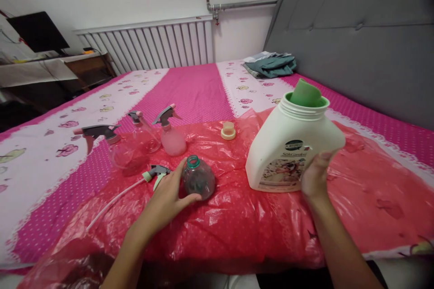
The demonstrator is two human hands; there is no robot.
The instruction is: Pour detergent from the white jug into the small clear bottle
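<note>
My left hand point(169, 196) is around the near left side of a small round clear bottle point(200, 180), thumb in front. The bottle stands upright, its green-rimmed neck uncovered. Beside that hand lies a loose trigger spray head point(158, 171), grey and pale green, with a long thin tube. My right hand point(316, 176) grips the lower right side of a large white plastic jug point(291, 137), which leans slightly. A green spout point(306, 95) shows in its open mouth. Between bottle and jug, farther back, sits a cream cap point(228, 132).
Red plastic sheeting point(244, 216) covers the near part of the bed. Spray bottles with trigger heads stand at left: a pink one point(173, 141) and two clear ones point(124, 156). Folded clothes point(271, 65) lie near the grey headboard point(359, 40); a radiator point(152, 45) is behind.
</note>
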